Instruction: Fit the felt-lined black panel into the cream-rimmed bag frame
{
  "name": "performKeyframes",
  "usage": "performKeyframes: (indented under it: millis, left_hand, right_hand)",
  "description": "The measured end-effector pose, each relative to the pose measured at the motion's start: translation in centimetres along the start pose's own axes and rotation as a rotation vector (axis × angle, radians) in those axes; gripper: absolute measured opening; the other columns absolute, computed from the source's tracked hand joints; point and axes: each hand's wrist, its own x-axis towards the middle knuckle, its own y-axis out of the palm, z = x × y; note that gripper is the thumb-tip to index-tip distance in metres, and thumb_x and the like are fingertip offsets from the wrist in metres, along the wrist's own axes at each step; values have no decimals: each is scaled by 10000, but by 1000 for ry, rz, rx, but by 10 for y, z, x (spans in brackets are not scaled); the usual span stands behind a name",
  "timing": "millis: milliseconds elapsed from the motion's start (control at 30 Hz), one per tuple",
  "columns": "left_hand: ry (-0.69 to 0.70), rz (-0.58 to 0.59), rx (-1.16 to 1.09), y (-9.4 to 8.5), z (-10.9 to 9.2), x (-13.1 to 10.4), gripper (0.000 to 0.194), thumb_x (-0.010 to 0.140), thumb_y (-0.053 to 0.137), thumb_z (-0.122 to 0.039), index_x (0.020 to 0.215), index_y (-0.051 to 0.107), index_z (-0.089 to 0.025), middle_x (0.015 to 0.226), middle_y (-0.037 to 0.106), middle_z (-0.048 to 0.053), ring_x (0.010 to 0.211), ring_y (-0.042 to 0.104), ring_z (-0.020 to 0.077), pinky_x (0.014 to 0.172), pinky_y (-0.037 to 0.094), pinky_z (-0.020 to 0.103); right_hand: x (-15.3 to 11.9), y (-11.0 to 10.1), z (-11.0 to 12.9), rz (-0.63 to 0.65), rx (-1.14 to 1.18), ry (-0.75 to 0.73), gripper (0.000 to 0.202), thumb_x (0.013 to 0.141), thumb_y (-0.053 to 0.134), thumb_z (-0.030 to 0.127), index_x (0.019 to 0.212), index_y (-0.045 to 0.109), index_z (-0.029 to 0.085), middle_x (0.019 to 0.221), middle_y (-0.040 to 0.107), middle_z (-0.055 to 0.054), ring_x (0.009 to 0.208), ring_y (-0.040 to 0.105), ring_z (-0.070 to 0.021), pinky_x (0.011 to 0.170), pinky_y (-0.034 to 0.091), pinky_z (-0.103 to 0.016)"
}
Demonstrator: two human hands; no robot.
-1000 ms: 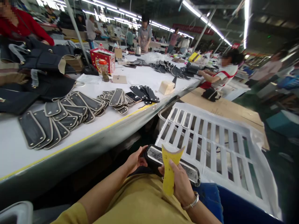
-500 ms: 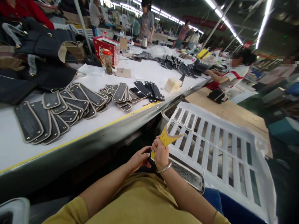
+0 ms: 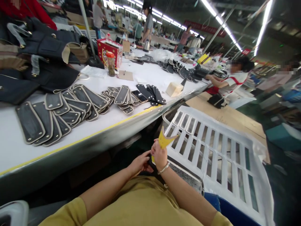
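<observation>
My right hand [image 3: 160, 156] is closed around a yellow piece [image 3: 165, 140] with a V-shaped notch at its flared upper end. Its lower end shows below my fist. Close beside it, my left hand [image 3: 141, 164] has its fingers bent and their tips near my right fist. Something dark lies between the two hands, too shadowed to name. Under my right wrist is a grey speckled slab [image 3: 188, 176] with a pale rim. Further right stands a white slatted rack [image 3: 209, 150], with several dark, pale-edged pieces [image 3: 183, 121] lying at its far left corner.
On the white table [image 3: 94, 138] lie fanned black straps with pale edging [image 3: 55, 121], a phone [image 3: 140, 96], black riveted pieces [image 3: 155, 94], a cream block [image 3: 174, 89] and a jar [image 3: 110, 64]. Black bags [image 3: 47, 62] pile up at left. A co-worker [image 3: 231, 77] sits at right.
My right hand and the yellow piece have shifted slightly left, and the piece appears turned a little. My left hand stays beside it. The view has shifted slightly.
</observation>
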Motion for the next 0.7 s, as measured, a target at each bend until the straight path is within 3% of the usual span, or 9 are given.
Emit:
performKeyframes:
  millis: [100,267,433,633,700]
  left_hand:
    - [-32,49,-97,-2,1,-2,702,766,529,-337,1390,264,-152,735,627,40,574,612,155,643,497,337]
    - [-24,19,-53,2,-4,-3,647,754,542,-340,1336,318,-165,795,613,43,526,605,135,596,505,321]
    - [-27,-26,43,8,-8,0,517,763,519,-331,1249,396,-205,854,597,36,481,603,129,535,513,313]
    - [-22,-70,48,8,-8,5,440,778,529,-308,1197,445,-206,709,589,-7,482,585,125,539,511,297]
    - [-38,-38,33,6,-9,2,469,768,529,-285,1219,433,-199,727,604,5,489,588,129,563,517,317]
  right_hand:
    - [6,-11,11,-74,104,7,223,778,516,413,840,417,223,508,234,119,361,216,-51,349,198,-174]
    - [3,-11,13,-97,140,-20,255,781,533,439,851,418,222,511,259,118,362,244,-44,346,208,-165]
    - [2,-2,2,-58,47,-47,201,820,474,408,857,445,212,512,297,102,379,277,-64,357,248,-198]
    - [-1,-1,-1,34,-79,-89,109,761,550,299,767,553,190,602,462,30,553,425,-104,525,393,-244]
    - [0,-1,2,38,-62,-75,122,761,542,315,764,521,195,560,427,50,490,387,-93,465,365,-235]
